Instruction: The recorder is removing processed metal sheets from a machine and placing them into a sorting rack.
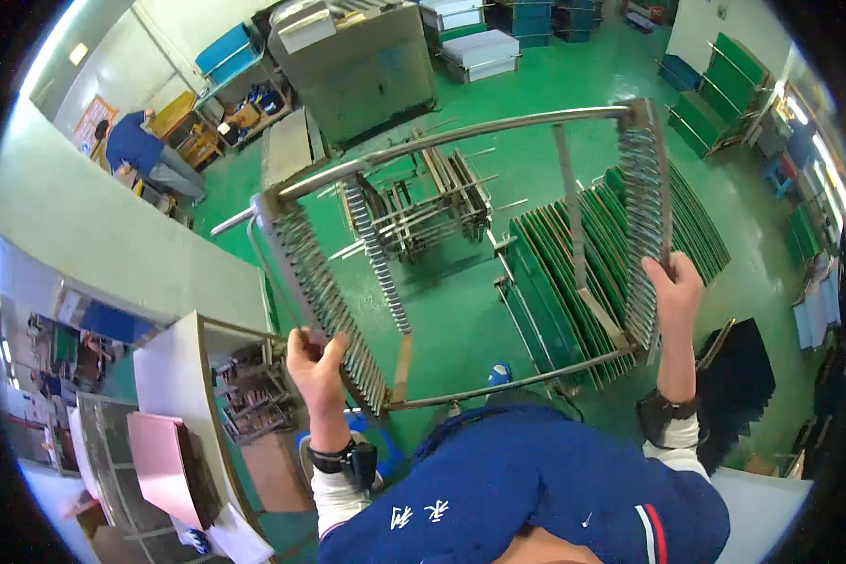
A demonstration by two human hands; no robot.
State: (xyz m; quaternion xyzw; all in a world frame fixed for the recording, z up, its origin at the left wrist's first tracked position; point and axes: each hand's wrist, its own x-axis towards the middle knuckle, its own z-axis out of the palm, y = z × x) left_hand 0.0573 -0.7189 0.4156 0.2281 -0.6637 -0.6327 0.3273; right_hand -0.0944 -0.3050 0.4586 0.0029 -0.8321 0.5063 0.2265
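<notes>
A metal rack frame [641, 183] with rows of spring-like teeth along its sides is held up in front of me, tilted. My left hand [318, 373] is closed around the rack's left toothed side, close to its near end. On the opposite side, my right hand [675, 284] grips the right toothed bar, thumb over the inner edge. Round rods join the two sides at the far and near ends. No boards show between the teeth. Beneath the rack's right half, several green boards [545, 291] stand upright in a row.
More metal racks [423, 207] are grouped on the green floor beyond. A large metal cabinet [357, 80] and a white bin [482, 54] stand farther back. To the left are a shelf unit [180, 376] and a pink sheet [164, 465]; dark sheets [741, 376] sit right. Another person [136, 146] bends far left.
</notes>
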